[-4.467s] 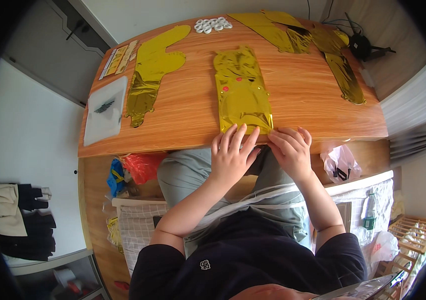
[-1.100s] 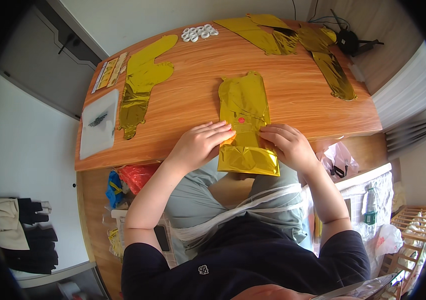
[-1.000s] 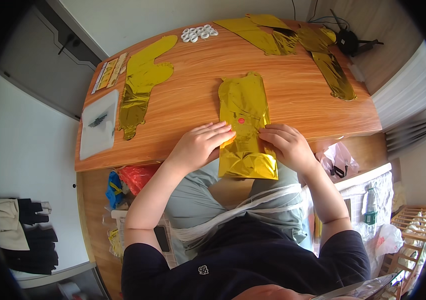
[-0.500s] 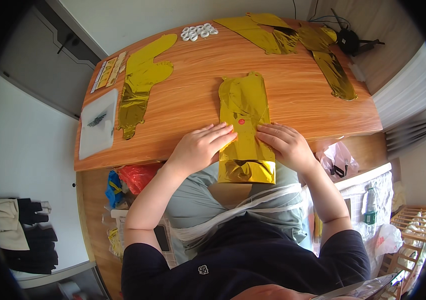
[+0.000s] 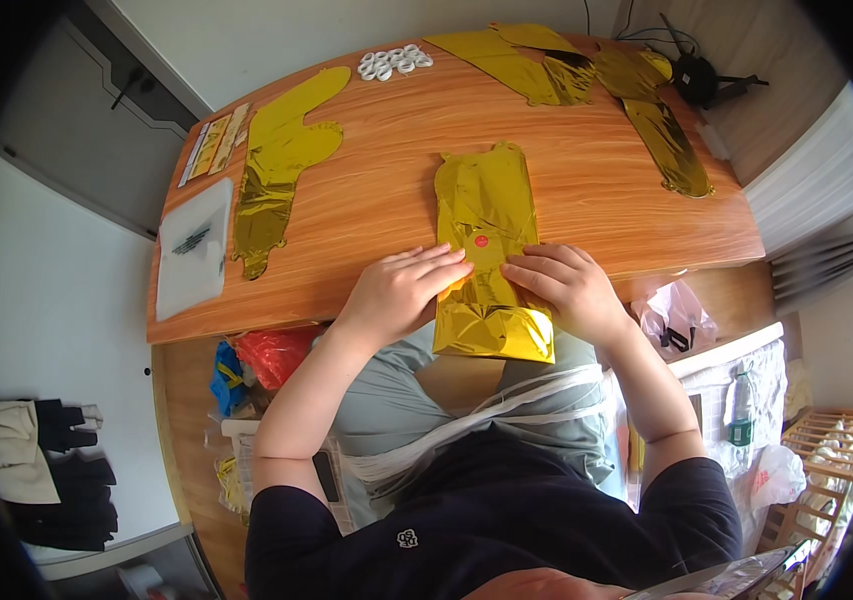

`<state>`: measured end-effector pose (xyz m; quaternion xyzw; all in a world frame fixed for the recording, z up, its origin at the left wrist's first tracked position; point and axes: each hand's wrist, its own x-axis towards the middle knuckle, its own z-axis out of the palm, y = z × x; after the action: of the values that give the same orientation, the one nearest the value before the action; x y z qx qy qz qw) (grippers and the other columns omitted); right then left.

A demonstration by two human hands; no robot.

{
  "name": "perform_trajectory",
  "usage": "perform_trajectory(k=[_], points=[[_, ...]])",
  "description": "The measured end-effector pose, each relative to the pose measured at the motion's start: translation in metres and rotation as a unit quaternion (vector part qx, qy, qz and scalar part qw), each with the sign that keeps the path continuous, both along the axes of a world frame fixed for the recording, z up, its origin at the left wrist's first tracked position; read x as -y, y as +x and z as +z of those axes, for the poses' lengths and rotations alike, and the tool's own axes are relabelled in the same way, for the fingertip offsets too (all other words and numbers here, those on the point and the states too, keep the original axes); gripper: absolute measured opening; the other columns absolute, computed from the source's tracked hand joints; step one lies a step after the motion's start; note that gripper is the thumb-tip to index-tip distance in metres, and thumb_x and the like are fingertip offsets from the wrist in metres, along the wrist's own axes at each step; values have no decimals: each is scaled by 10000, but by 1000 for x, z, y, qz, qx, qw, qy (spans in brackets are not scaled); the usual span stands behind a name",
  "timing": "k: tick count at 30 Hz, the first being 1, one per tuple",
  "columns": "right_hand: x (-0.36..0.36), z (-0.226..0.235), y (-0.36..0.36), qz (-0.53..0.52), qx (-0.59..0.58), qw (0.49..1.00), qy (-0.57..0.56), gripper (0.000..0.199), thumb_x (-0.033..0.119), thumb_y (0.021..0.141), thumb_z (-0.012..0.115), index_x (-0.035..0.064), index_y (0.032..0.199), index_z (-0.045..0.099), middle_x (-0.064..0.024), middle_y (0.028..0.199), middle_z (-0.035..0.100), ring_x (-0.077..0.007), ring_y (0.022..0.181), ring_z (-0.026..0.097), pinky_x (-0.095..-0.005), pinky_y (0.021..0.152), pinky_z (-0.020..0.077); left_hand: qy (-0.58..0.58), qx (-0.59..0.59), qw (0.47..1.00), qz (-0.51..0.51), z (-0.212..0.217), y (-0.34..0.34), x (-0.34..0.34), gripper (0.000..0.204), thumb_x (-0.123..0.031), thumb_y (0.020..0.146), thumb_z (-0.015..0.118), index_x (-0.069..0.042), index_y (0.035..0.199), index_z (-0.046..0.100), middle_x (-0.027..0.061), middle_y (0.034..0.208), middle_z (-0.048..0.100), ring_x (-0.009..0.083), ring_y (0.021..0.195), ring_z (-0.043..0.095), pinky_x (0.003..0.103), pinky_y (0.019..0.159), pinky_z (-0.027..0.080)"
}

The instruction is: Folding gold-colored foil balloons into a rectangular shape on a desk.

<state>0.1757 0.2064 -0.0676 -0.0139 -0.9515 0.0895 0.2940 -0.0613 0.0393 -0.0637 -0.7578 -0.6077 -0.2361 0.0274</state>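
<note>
A folded, flat gold foil balloon (image 5: 486, 195) lies lengthwise at the table's near edge. Its shiny lower end hangs past the edge, over my lap. A small red round spot (image 5: 481, 241) shows near its middle. My left hand (image 5: 408, 287) rests on the foil's left side, fingers stretched out together and palm down. On the right side, my right hand (image 5: 568, 285) lies with its fingers flat across the foil. A bit of orange shows under the left fingertips, too small to name. Both thumbs are mostly hidden.
Another gold foil balloon (image 5: 289, 165) lies left on the wooden table (image 5: 386, 190); more gold foil pieces (image 5: 511, 62) lie at the back right beside a black router (image 5: 698, 78). White rings (image 5: 394, 62) sit at the back. A translucent white sheet (image 5: 191, 258) holds thin dark sticks.
My right fingers have slid slightly left over the foil. The hanging lower end has risen a little and creased. My left hand stays nearly in place.
</note>
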Motion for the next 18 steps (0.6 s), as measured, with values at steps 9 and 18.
perform_trajectory(k=[9, 18], points=[[1, -4, 3, -26, 55, 998, 35, 455, 208, 833, 738, 188, 1286, 716, -22, 1290, 664, -237, 1161, 619, -378, 932, 513, 7, -11, 1000, 0, -2, 3, 0, 474, -117, 830, 756, -142, 1299, 689, 88, 1318, 703, 258, 1246, 660, 423, 1027, 554], [0, -6, 0, -17, 17, 999, 32, 354, 198, 857, 741, 174, 1211, 754, 28, 1211, 721, -222, 1144, 645, -369, 905, 525, 20, -56, 998, -3, -5, 0, 1, 399, -142, 853, 743, -142, 1252, 729, 78, 1307, 711, 248, 1229, 672, 414, 1023, 556]])
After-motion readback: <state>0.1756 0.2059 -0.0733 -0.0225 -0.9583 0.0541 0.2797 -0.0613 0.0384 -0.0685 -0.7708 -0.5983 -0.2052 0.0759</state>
